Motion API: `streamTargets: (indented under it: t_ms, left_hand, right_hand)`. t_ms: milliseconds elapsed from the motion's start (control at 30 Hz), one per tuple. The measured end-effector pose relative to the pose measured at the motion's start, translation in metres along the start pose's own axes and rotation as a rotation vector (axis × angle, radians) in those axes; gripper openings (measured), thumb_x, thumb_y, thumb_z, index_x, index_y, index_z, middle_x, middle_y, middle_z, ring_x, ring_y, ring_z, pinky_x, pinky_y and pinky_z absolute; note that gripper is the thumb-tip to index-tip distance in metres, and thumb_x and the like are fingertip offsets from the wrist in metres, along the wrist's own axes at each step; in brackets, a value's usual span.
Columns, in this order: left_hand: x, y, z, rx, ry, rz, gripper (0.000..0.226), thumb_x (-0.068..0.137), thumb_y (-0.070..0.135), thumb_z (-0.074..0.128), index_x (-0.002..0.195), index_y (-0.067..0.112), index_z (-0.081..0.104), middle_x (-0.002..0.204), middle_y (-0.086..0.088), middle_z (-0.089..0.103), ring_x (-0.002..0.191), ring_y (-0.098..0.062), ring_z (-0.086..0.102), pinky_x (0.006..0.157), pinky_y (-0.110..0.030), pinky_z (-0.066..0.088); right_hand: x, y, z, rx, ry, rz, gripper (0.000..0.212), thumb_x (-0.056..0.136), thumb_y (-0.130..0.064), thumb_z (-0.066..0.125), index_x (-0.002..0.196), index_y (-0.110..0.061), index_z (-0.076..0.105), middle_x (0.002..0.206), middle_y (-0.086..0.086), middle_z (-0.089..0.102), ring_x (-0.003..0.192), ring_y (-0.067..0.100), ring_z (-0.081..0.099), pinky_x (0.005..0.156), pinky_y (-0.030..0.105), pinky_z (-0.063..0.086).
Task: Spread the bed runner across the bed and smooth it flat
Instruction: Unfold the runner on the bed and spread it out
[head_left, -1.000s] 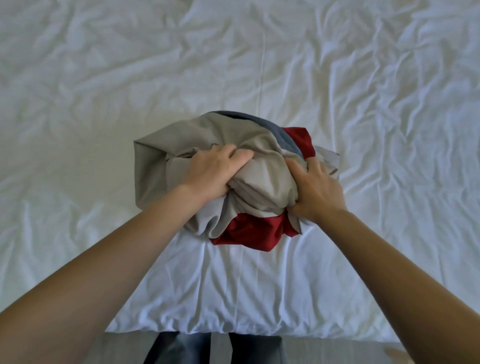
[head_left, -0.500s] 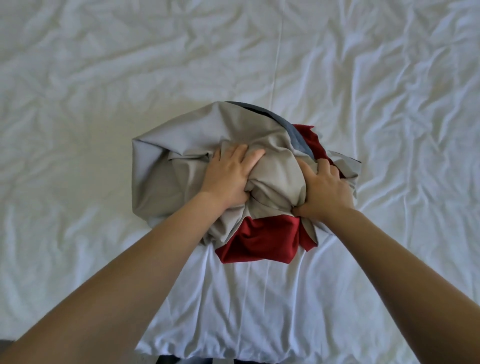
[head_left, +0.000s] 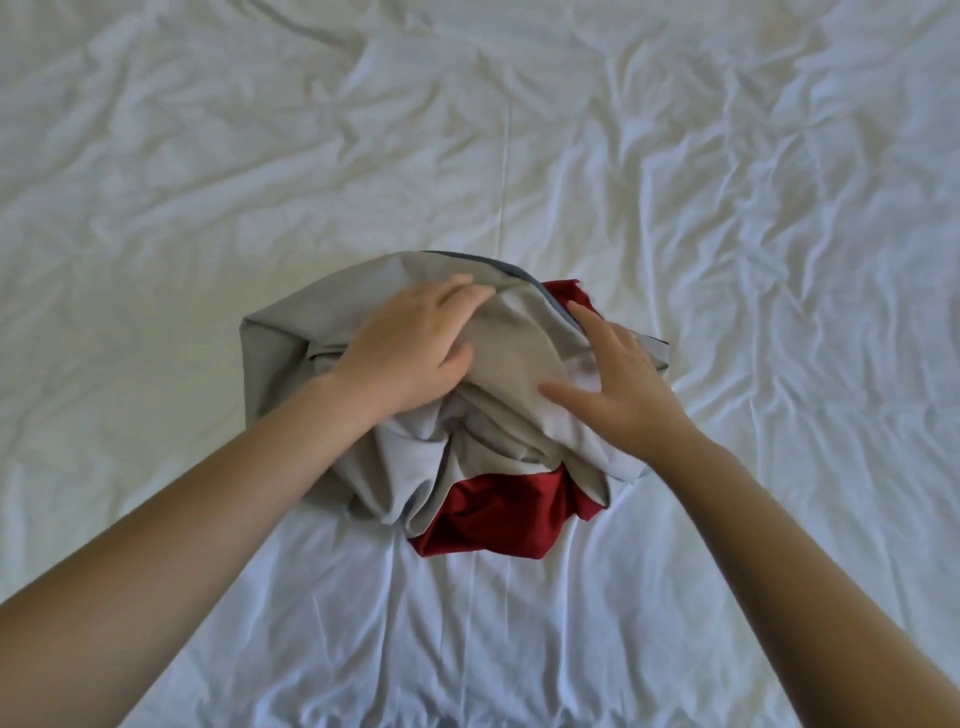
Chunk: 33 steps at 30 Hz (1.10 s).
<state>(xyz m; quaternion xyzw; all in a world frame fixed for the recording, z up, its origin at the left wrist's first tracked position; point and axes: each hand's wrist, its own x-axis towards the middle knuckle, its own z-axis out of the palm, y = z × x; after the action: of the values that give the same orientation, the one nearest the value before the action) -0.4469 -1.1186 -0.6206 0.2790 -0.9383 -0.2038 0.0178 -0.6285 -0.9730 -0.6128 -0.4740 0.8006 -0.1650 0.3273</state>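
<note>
Bed runner (head_left: 283, 340) bunched on sheet (head_left: 208, 156), L hand (head_left: 410, 348) & R hand (head_left: 623, 387) atop

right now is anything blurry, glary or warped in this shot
Head view: soft, even light, no glare, only faint shadows in the creases of the sheet; head view: the left hand is smeared at its fingers, while the right hand and bed runner look sharper; head view: the wide lens swells the forearms at the lower corners.

Bare forearms (head_left: 208, 525), left hand (head_left: 410, 358), right hand (head_left: 628, 400)
</note>
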Motion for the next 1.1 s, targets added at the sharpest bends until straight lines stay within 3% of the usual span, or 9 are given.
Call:
streamTargets:
  t_ms: [167, 267, 400, 500, 567, 700, 933, 1000, 1100]
  left_hand:
    - [0.034, 0.013, 0.029, 0.172, -0.268, 0.087, 0.085, 0.085, 0.049, 0.058, 0.151, 0.022, 0.012, 0.160, -0.006, 0.006, 0.145, -0.024, 0.013, 0.117, -0.040, 0.019]
    - [0.025, 0.024, 0.062, 0.188, -0.230, 0.004, 0.062, 0.095, 0.044, 0.047, 0.149, 0.023, 0.023, 0.157, -0.006, 0.019, 0.142, -0.028, 0.023, 0.112, -0.042, 0.029]
    - [0.013, 0.033, 0.073, 0.142, -0.010, -0.014, 0.034, 0.098, 0.027, 0.048, 0.129, 0.018, 0.057, 0.141, -0.011, 0.048, 0.123, -0.032, 0.048, 0.095, -0.042, 0.042]
    - [0.006, 0.033, 0.067, 0.064, 0.054, -0.001, 0.030, 0.098, 0.019, 0.048, 0.123, 0.010, 0.061, 0.136, -0.008, 0.055, 0.120, -0.030, 0.053, 0.090, -0.041, 0.048]
    - [-0.003, 0.032, 0.058, 0.021, 0.103, 0.021, 0.028, 0.097, 0.017, 0.049, 0.119, 0.006, 0.064, 0.132, -0.008, 0.058, 0.117, -0.027, 0.058, 0.087, -0.040, 0.051]
    - [-0.036, 0.026, 0.027, -0.012, 0.209, 0.162, 0.023, 0.086, 0.003, 0.060, 0.107, -0.003, 0.069, 0.114, -0.018, 0.068, 0.099, -0.031, 0.069, 0.074, -0.042, 0.059]
    - [-0.127, -0.022, 0.001, 0.075, 0.184, 0.259, 0.026, 0.087, 0.006, 0.053, 0.103, -0.003, 0.071, 0.108, -0.015, 0.071, 0.085, -0.027, 0.072, 0.063, -0.037, 0.061]
    - [-0.151, -0.039, 0.005, 0.066, 0.117, 0.243, 0.031, 0.085, 0.008, 0.046, 0.098, -0.002, 0.073, 0.102, -0.016, 0.073, 0.080, -0.028, 0.073, 0.058, -0.037, 0.060]
    - [-0.181, -0.058, 0.017, 0.068, 0.025, 0.198, 0.022, 0.069, -0.005, 0.069, 0.089, 0.002, 0.074, 0.089, -0.013, 0.074, 0.070, -0.026, 0.072, 0.048, -0.031, 0.056]
  right_hand:
    - [0.003, -0.004, 0.037, -0.358, -0.037, 0.078, 0.086, 0.087, -0.050, 0.053, 0.150, -0.011, 0.009, 0.155, 0.015, 0.017, 0.144, 0.028, 0.014, 0.112, 0.043, 0.025]
    - [-0.001, 0.007, 0.059, -0.410, 0.036, 0.046, 0.064, 0.094, -0.039, 0.047, 0.147, -0.011, 0.024, 0.154, 0.011, 0.025, 0.143, 0.026, 0.021, 0.113, 0.039, 0.025]
    - [-0.004, 0.011, 0.068, -0.301, 0.271, -0.054, 0.034, 0.091, -0.015, 0.052, 0.125, -0.015, 0.057, 0.132, 0.005, 0.057, 0.126, 0.024, 0.049, 0.099, 0.036, 0.039]
    - [-0.009, 0.004, 0.067, -0.293, 0.376, -0.056, 0.016, 0.089, -0.011, 0.054, 0.092, -0.013, 0.069, 0.091, 0.003, 0.070, 0.088, 0.027, 0.065, 0.065, 0.031, 0.044]
    - [-0.015, -0.004, 0.064, -0.301, 0.429, -0.024, 0.021, 0.089, -0.014, 0.052, 0.071, -0.013, 0.063, 0.062, 0.001, 0.059, 0.059, 0.026, 0.058, 0.048, 0.028, 0.029]
    - [-0.041, -0.035, 0.065, -0.288, 0.515, -0.023, 0.016, 0.081, -0.009, 0.061, 0.066, -0.015, 0.061, 0.054, -0.001, 0.055, 0.047, 0.019, 0.049, 0.043, 0.021, 0.013]
    - [-0.083, -0.100, 0.130, -0.275, 0.512, -0.102, 0.010, 0.074, -0.011, 0.072, 0.075, -0.020, 0.068, 0.068, -0.005, 0.066, 0.058, 0.017, 0.060, 0.049, 0.023, 0.039]
    - [-0.089, -0.117, 0.156, -0.368, 0.432, -0.080, 0.015, 0.064, -0.007, 0.074, 0.066, -0.020, 0.066, 0.059, -0.004, 0.062, 0.048, 0.017, 0.057, 0.042, 0.022, 0.036]
    - [-0.098, -0.133, 0.190, -0.456, 0.272, -0.042, 0.029, 0.041, -0.004, 0.082, 0.051, -0.020, 0.060, 0.048, -0.004, 0.056, 0.037, 0.015, 0.050, 0.035, 0.017, 0.028]
